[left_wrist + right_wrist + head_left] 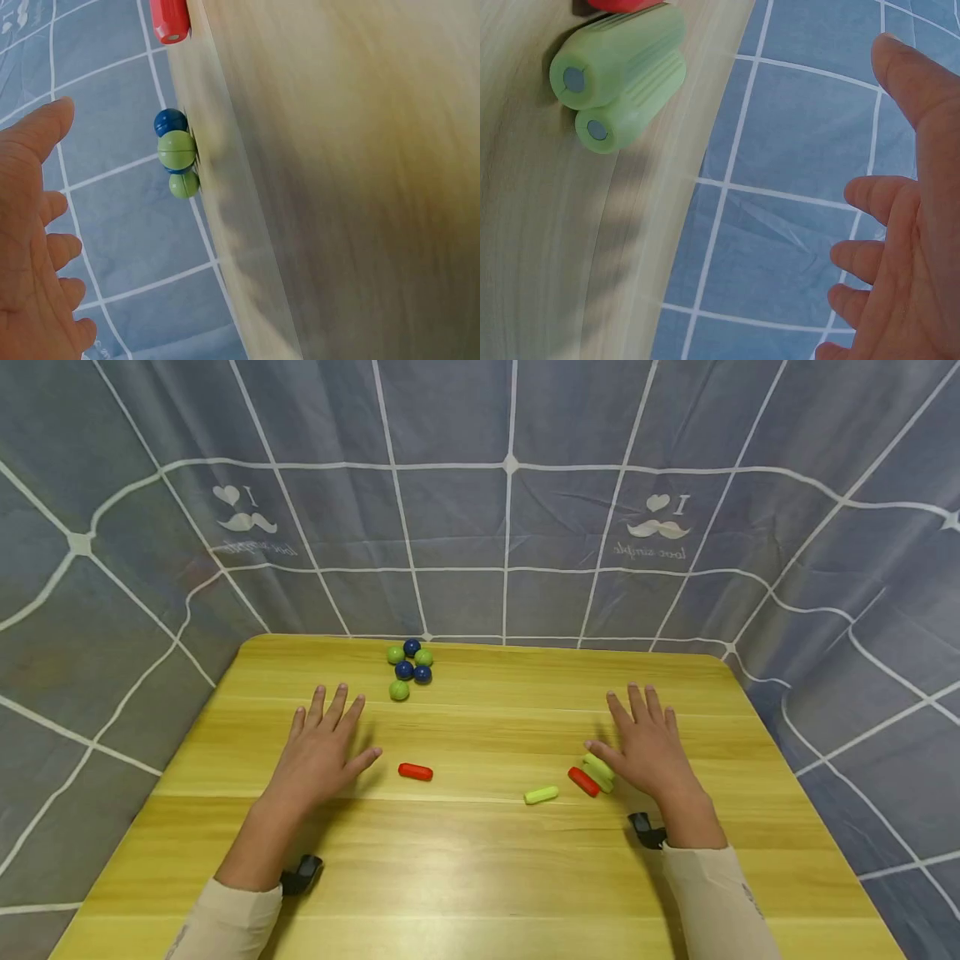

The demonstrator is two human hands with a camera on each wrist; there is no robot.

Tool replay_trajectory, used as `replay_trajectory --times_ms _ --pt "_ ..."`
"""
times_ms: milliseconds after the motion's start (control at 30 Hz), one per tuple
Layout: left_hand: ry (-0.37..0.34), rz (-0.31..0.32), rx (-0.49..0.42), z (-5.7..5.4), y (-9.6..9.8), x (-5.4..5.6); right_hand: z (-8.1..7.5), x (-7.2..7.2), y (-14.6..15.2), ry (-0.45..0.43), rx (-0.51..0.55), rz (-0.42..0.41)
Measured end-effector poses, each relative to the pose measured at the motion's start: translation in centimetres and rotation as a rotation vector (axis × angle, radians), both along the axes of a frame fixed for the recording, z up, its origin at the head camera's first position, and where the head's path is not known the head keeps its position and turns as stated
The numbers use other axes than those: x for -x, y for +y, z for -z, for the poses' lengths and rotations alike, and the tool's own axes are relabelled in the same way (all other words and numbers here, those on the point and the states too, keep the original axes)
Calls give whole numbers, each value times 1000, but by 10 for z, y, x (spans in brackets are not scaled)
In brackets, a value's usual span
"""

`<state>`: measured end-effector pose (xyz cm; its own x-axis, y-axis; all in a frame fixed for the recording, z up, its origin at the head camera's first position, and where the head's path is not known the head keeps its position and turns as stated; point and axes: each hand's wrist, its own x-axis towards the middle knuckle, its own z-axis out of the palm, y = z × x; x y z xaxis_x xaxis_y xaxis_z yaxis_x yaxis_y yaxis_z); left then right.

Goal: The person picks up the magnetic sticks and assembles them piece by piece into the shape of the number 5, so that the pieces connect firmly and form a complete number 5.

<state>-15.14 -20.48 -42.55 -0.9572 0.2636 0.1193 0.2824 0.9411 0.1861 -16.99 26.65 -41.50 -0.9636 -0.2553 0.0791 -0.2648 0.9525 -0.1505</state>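
Both hands hover over the wooden table with fingers spread and nothing held. My left hand (318, 756) is nearest a short red rod (416, 772), which lies to the right of its thumb. Beneath the thumb of my right hand (648, 747) lie two yellow-green rods (602, 772) side by side, with another red rod (583, 782) against them. A lone yellow-green rod (541, 795) lies further left. In the right wrist view, the paired green rods (622, 60) have ridged sides and grey discs in their ends.
Several small balls, dark blue (404, 670) and green (399, 690), cluster near the back edge of the wooden table (480, 877). A grey-blue curtain (450, 518) with white grid lines surrounds the table's back and sides. Dark straps (302, 875) show at the wrists.
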Motion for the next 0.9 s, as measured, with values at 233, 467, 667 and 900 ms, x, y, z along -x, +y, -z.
replay_trajectory --times_ms 233,467,667,900 --pt "16 7 13 2 2 1 -2 -2 0 -2 2 9" --pt "-13 19 -17 2 5 2 1 -3 3 14 11 3" --pt "-15 28 -37 6 6 3 3 -3 0 5 35 -11" --pt "-49 60 -201 10 2 4 3 -6 -14 -33 139 -95"
